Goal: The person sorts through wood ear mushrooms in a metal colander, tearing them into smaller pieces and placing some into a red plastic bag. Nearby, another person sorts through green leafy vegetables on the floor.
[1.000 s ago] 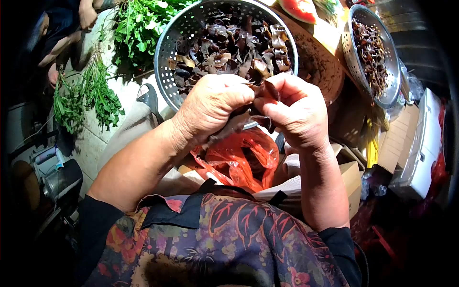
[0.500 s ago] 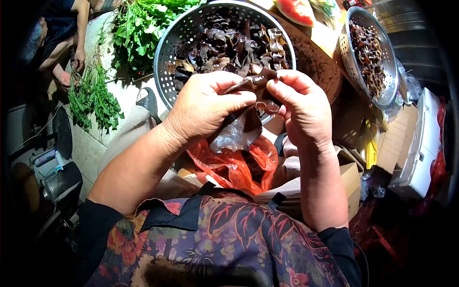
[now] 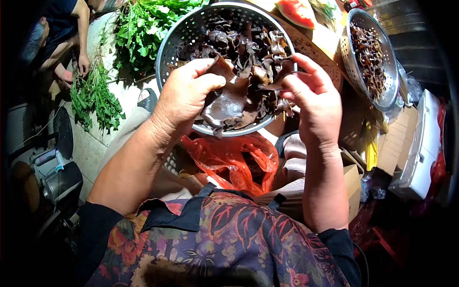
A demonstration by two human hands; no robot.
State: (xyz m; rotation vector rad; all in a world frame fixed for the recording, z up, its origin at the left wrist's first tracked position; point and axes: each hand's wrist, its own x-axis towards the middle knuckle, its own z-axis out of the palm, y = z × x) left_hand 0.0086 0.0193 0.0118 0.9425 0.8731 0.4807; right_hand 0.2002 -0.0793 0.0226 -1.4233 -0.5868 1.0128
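My left hand [image 3: 184,95] is closed, thumb against fingers, on a broad, glossy brown piece of wood ear mushroom [image 3: 229,100]. That piece hangs over the near part of a perforated metal colander [image 3: 164,57], which holds many dark wood ears [image 3: 234,40]. To the right, my right hand [image 3: 316,100] pinches a smaller scrap of wood ear [image 3: 278,84] at the colander's right rim. The thumb there is slightly blurred. The two pieces are apart. Below the colander, between my knees, sits an open red plastic bag [image 3: 232,160] with dark contents.
A second colander [image 3: 351,60] of wood ears stands tilted at right, near cut watermelon [image 3: 296,13]. Leafy greens [image 3: 143,33] lie at upper left, where another person's hands [image 3: 82,64] hold a bunch of greens [image 3: 98,95]. A white foam box [image 3: 416,148] stands at right.
My hands have moved apart, the left slightly left and the right to the right. The wood ear they held together is now in two separate pieces.
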